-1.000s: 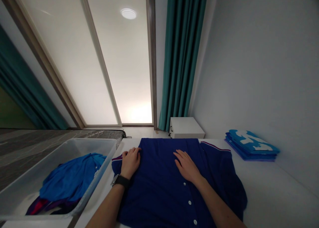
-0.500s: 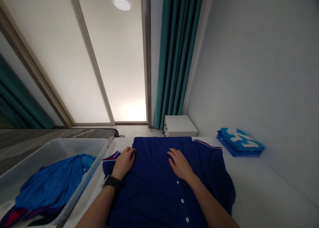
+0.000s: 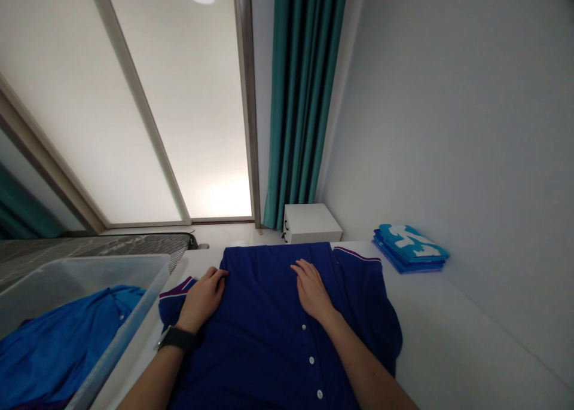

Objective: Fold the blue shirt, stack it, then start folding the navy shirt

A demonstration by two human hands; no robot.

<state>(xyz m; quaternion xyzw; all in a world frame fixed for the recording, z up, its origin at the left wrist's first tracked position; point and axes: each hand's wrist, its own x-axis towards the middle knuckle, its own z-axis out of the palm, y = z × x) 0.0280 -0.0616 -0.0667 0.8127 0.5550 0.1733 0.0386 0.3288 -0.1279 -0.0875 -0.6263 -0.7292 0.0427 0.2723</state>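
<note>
A dark blue button-front shirt (image 3: 269, 332) with white buttons and striped sleeve trim lies spread on a white table (image 3: 457, 344). My left hand (image 3: 201, 296), with a black watch on its wrist, rests on the shirt's left side near the sleeve, its fingers curled onto the fabric edge. My right hand (image 3: 311, 290) lies flat on the shirt's middle, fingers stretched out and together.
A clear plastic bin (image 3: 112, 278) at the left holds bright blue clothes (image 3: 58, 344). A stack of folded blue garments (image 3: 410, 245) sits at the table's far right by the wall. A small white cabinet (image 3: 311, 222), teal curtains and sliding doors stand beyond.
The camera has turned up and to the right, so everything has shifted left in view. Both hands stay in the same places on the shirt.
</note>
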